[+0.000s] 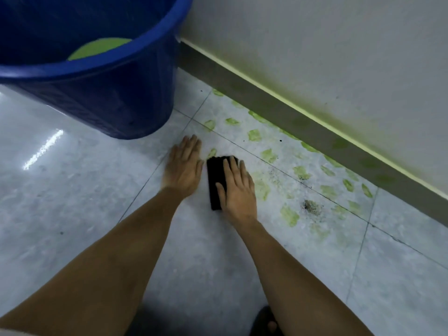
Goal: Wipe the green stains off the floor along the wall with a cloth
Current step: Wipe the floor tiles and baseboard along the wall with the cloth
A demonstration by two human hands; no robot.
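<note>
A folded black cloth (215,180) lies flat on the pale tiled floor. My right hand (238,190) presses down on it, fingers spread over its right half. My left hand (184,166) rests flat on the tiles just left of the cloth, holding nothing. Several green stains (254,135) dot the floor in a band running along the grey skirting board (278,110). One small green stain (212,152) sits just beyond the cloth's far edge. Paler green smears (263,189) lie right beside my right hand.
A large blue bucket (114,93) stands at the back left against the wall, with something green inside. A dark gritty patch (311,207) marks the floor to the right. Green tint also covers the wall's lower part (315,98). A sandalled foot (266,322) shows at the bottom edge.
</note>
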